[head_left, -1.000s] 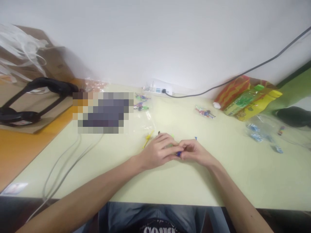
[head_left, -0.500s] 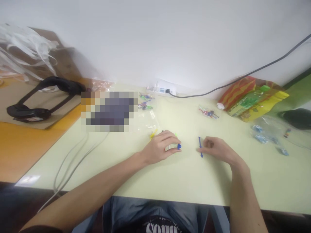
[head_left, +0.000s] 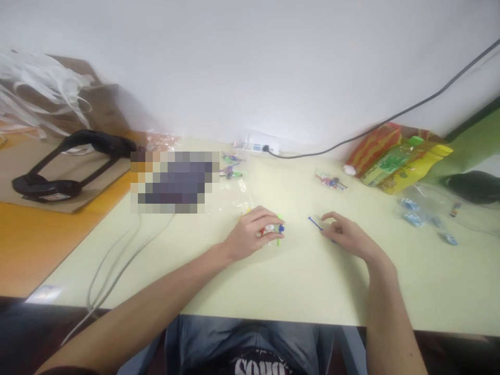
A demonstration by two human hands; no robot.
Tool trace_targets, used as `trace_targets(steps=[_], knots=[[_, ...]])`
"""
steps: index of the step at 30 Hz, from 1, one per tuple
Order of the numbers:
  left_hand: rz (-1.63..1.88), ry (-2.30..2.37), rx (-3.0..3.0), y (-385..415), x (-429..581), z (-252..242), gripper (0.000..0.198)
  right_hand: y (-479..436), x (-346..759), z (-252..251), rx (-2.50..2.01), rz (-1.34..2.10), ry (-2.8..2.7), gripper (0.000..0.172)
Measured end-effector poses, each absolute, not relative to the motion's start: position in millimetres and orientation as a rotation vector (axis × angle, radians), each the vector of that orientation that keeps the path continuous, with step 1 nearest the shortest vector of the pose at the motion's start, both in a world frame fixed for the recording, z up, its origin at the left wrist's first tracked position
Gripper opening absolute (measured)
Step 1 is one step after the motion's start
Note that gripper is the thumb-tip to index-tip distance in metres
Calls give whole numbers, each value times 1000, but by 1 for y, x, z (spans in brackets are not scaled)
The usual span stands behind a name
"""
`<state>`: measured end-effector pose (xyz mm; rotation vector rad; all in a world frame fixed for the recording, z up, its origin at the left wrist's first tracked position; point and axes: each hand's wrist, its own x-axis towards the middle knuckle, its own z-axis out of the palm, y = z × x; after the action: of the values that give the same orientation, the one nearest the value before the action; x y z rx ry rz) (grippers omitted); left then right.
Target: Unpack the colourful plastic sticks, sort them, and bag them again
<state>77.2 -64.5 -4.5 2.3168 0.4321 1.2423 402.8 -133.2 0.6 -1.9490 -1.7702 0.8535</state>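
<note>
My left hand [head_left: 252, 233] is closed, its thumb and fingertips around a small blue plastic piece [head_left: 282, 228]. Red and white parts show inside the curl of these fingers, and a thin green stick [head_left: 278, 241] crosses by the fingertips. Whether these are joined to the blue piece, I cannot tell. To the right, my right hand [head_left: 344, 234] has a thin blue plastic rod [head_left: 314, 223] at its thumb, lying diagonally. The index finger is lifted away from the rod. The thumb and curled fingers hide part of it. A bit of yellow [head_left: 246, 212] shows behind my left hand.
Bagged small toys [head_left: 331, 180] lie toward the wall, with others [head_left: 231, 172] beside a blurred-out dark object [head_left: 175, 182]. Snack bags [head_left: 398, 161] and blue packets [head_left: 413, 219] are at right. A black headband-like frame [head_left: 50, 187] and cables [head_left: 117, 271] are at left.
The blue rod has turned from nearly upright in view to a diagonal. My right index finger has stretched out. More red and white shows in my left hand. The view has shifted slightly.
</note>
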Motion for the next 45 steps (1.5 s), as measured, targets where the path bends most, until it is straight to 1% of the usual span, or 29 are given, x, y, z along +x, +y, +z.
trace_targets(steps=[9,12,14,17,21,25,26,28,30,33,39,45], knots=[[1245,408,2326,-64,77,-3,23,-127,402,-4,-1957,713,-1798,19],[1256,403,2332,-64,77,-3,24,-127,399,-5,-1978,604,-1715,16],[1262,407,2335,-64,77,-3,24,-127,395,-2,-1915,571,-1631,15],[1255,419,2324,-64,77,-4,25,-125,381,11,-1662,691,-1483,19],[1245,454,2282,-64,77,-6,27,-106,353,28,-1338,997,-1389,28],[1337,492,2274,-61,76,-8,28,-78,327,22,-1118,1342,-1371,40],[1357,502,2273,-60,75,-8,27,-72,322,17,-1083,1392,-1342,40],[1380,533,2262,-59,74,-7,26,-67,314,5,-1046,1438,-1258,37],[1390,576,2244,-58,73,-5,24,-68,309,-5,-1029,1450,-1188,38],[1401,623,2217,-58,74,-3,22,-75,304,-13,-984,1476,-1130,36],[1337,583,2208,-61,76,-1,19,-84,296,-7,-870,1575,-1097,30],[1294,592,2227,-59,76,-1,15,-88,288,-3,-850,1579,-1140,28]])
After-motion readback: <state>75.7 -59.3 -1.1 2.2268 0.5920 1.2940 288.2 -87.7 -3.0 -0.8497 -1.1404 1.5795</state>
